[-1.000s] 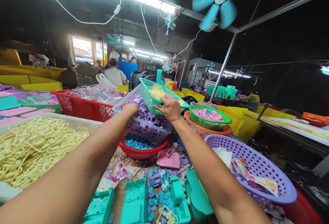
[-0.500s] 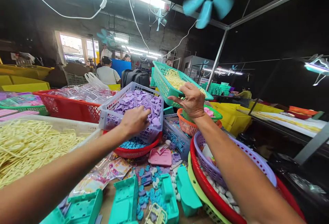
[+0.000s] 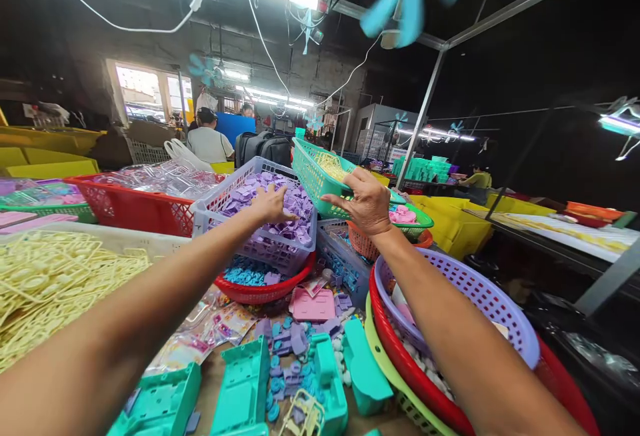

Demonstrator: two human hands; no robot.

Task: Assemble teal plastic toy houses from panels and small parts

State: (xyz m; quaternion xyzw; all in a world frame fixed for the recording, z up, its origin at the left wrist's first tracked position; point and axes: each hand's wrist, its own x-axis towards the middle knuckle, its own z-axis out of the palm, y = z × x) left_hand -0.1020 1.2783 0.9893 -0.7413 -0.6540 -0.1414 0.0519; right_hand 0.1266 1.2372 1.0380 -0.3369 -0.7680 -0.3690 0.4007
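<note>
My left hand [image 3: 271,207] reaches over a tilted lavender basket [image 3: 206,223], fingers spread above a heap of small purple plastic pieces [image 3: 247,196]. Whether the fingertips touch the pieces I cannot tell. My right hand [image 3: 367,201] grips the near edge of a green basket [image 3: 311,173], thumb stretched out along it. That basket is tilted and contains pale yellow plastic parts [image 3: 330,165]. On the table below, purple and blue pieces [image 3: 287,363] lie among turquoise plastic shells [image 3: 243,383]. A pink tray-like part [image 3: 313,305] lies behind them.
A red basket [image 3: 260,295] with blue pieces stands under the lavender one. White bin of yellow frames [image 3: 65,283] at left; red crate [image 3: 135,208] of clear plastic behind it. Stacked round baskets, a purple one [image 3: 475,279] on top, stand at right. People sit further back.
My left hand has moved forward over the purple heap, and its fingers have spread. More purple pieces lie on the table. The green basket has sunk slightly, still in my right hand.
</note>
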